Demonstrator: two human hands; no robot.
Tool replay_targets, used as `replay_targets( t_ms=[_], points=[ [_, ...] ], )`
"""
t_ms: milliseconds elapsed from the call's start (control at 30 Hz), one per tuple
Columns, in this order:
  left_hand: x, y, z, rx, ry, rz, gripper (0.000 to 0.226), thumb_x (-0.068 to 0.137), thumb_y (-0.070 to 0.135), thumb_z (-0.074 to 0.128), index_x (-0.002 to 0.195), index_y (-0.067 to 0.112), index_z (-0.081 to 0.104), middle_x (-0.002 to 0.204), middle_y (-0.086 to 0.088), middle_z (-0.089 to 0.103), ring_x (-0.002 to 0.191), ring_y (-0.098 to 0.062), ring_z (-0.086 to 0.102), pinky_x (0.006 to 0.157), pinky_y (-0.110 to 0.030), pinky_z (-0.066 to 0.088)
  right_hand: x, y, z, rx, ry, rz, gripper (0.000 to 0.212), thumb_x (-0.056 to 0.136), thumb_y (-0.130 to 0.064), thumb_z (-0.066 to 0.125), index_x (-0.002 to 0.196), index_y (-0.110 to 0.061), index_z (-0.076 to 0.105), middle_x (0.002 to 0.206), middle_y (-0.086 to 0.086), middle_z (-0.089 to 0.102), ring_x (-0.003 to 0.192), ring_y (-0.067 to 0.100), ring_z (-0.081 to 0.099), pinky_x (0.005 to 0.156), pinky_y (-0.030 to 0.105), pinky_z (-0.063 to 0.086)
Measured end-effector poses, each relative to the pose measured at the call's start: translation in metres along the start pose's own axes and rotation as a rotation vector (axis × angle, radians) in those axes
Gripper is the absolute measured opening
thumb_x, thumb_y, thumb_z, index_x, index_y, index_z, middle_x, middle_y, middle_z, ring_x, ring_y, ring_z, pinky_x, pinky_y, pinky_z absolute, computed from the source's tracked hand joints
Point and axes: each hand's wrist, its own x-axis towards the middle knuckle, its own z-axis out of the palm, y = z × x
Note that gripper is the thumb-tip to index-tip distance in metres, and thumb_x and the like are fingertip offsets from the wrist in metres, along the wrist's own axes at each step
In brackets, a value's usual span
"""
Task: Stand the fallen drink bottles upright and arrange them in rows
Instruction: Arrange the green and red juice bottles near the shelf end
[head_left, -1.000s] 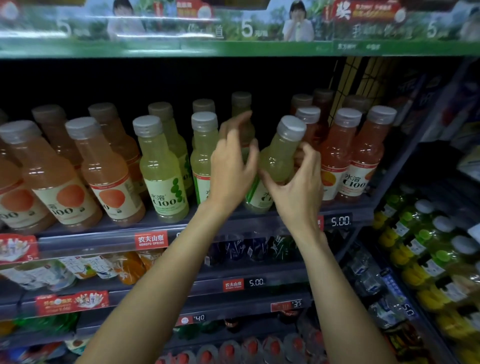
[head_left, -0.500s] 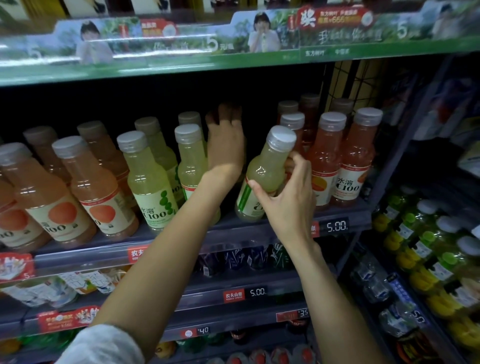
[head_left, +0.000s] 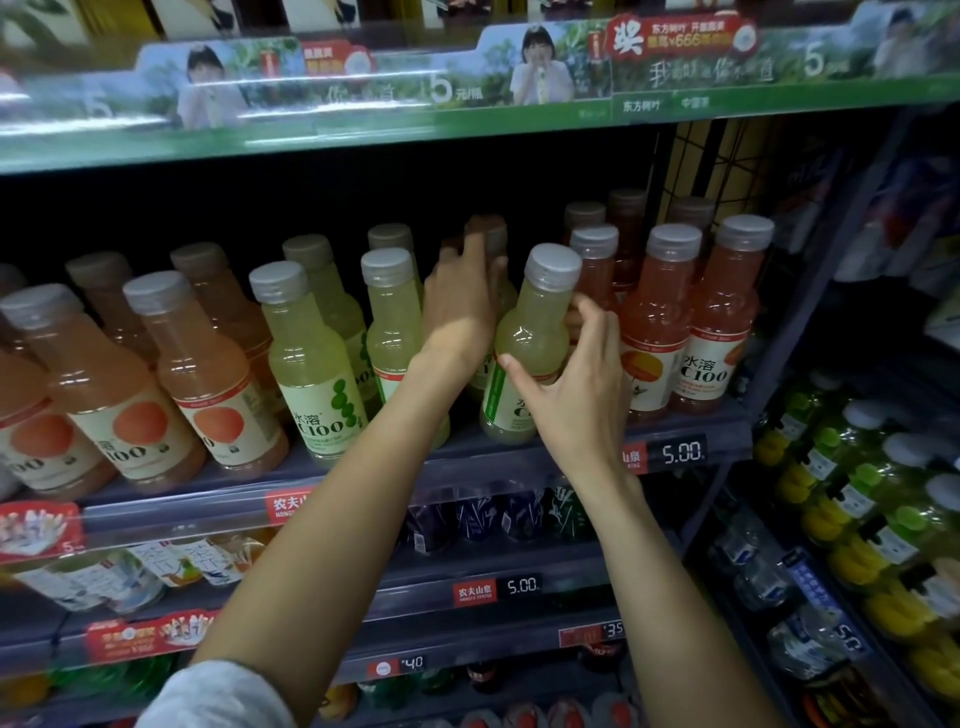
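A yellow-green drink bottle (head_left: 535, 332) with a grey cap leans to the right at the front of the shelf (head_left: 467, 470), its base on the shelf. My right hand (head_left: 571, 410) grips its body, thumb across the label and fingers behind. My left hand (head_left: 460, 306) reaches past it into the back row, with thumb and fingers around the neck of a blurred rear bottle (head_left: 488, 234). Two upright yellow-green bottles (head_left: 306, 364) (head_left: 389, 322) stand to the left. Orange bottles (head_left: 208, 374) fill the far left, and pink-orange bottles (head_left: 654, 332) stand upright at the right.
A green banner shelf (head_left: 467, 119) hangs low overhead. Lower shelves hold more drinks behind price strips (head_left: 519, 587). A side rack of yellow and green bottles (head_left: 857, 493) juts out at the right, beside the shelf's dark metal post (head_left: 810, 312).
My left hand left the front leaning bottle and reached deeper to a back-row bottle. My right hand kept its grip on the leaning bottle. The view shifted closer and leftward.
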Motion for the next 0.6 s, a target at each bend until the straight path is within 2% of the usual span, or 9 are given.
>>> replay_targets(
  t_ms=[200, 300, 400, 433, 500, 567, 600],
  points=[
    [0.001, -0.002, -0.003, 0.086, -0.105, 0.019, 0.057, 0.098, 0.018, 0.046, 0.149, 0.013, 0.020, 0.133, -0.023, 0.044, 0.117, -0.042, 0.048, 0.089, -0.042, 0.038, 0.000, -0.001, 0.001, 0.006, -0.004, -0.014, 0.075, 0.070, -0.036, 0.080, 0.127, -0.004, 0.044, 0.115, 0.011, 0.053, 0.101, 0.024, 0.054, 0.081, 0.030, 0.047],
    [0.001, 0.004, -0.007, 0.186, -0.129, 0.021, 0.053, 0.100, 0.014, 0.042, 0.148, 0.016, 0.021, 0.137, -0.023, 0.039, 0.116, -0.043, 0.050, 0.088, -0.044, 0.041, 0.000, -0.001, 0.002, 0.001, -0.008, -0.019, 0.074, 0.070, -0.035, 0.081, 0.127, -0.005, 0.045, 0.115, 0.010, 0.054, 0.101, 0.024, 0.054, 0.081, 0.031, 0.047],
    [-0.004, 0.005, -0.008, 0.174, -0.080, 0.054, 0.053, 0.100, 0.014, 0.041, 0.149, 0.018, 0.022, 0.153, -0.020, 0.017, 0.122, -0.041, 0.045, 0.092, -0.044, 0.041, 0.001, -0.002, 0.003, -0.008, -0.020, -0.014, 0.073, 0.070, -0.035, 0.080, 0.127, -0.006, 0.045, 0.115, 0.009, 0.054, 0.102, 0.024, 0.054, 0.081, 0.031, 0.046],
    [-0.006, 0.002, -0.007, 0.154, -0.045, 0.072, 0.053, 0.099, 0.012, 0.043, 0.149, 0.016, 0.025, 0.154, -0.020, 0.016, 0.121, -0.040, 0.045, 0.092, -0.044, 0.041, 0.001, -0.002, 0.003, -0.009, -0.025, -0.010, 0.073, 0.070, -0.035, 0.080, 0.127, -0.006, 0.045, 0.115, 0.009, 0.054, 0.102, 0.023, 0.054, 0.080, 0.029, 0.044],
    [-0.015, -0.005, -0.005, 0.109, 0.079, 0.164, 0.052, 0.091, 0.002, 0.054, 0.141, 0.004, 0.038, 0.140, -0.028, 0.037, 0.104, -0.044, 0.055, 0.078, -0.045, 0.047, 0.002, -0.001, 0.004, -0.002, -0.031, -0.007, 0.073, 0.070, -0.035, 0.080, 0.127, -0.007, 0.045, 0.115, 0.008, 0.053, 0.101, 0.022, 0.054, 0.080, 0.028, 0.045],
    [-0.022, -0.013, -0.003, 0.061, 0.180, 0.260, 0.049, 0.078, -0.007, 0.064, 0.126, -0.006, 0.051, 0.112, -0.031, 0.055, 0.077, -0.044, 0.062, 0.058, -0.040, 0.049, 0.002, -0.001, 0.005, 0.000, -0.035, -0.011, 0.072, 0.071, -0.036, 0.079, 0.128, -0.008, 0.045, 0.115, 0.008, 0.053, 0.100, 0.023, 0.054, 0.080, 0.035, 0.049],
    [-0.025, -0.017, -0.004, 0.031, 0.207, 0.298, 0.047, 0.078, -0.006, 0.064, 0.124, -0.008, 0.052, 0.107, -0.029, 0.058, 0.075, -0.043, 0.063, 0.058, -0.039, 0.050, 0.002, -0.002, 0.006, -0.002, -0.040, -0.018, 0.072, 0.072, -0.035, 0.079, 0.129, -0.008, 0.044, 0.115, 0.008, 0.052, 0.100, 0.023, 0.054, 0.079, 0.038, 0.051]
  ],
)
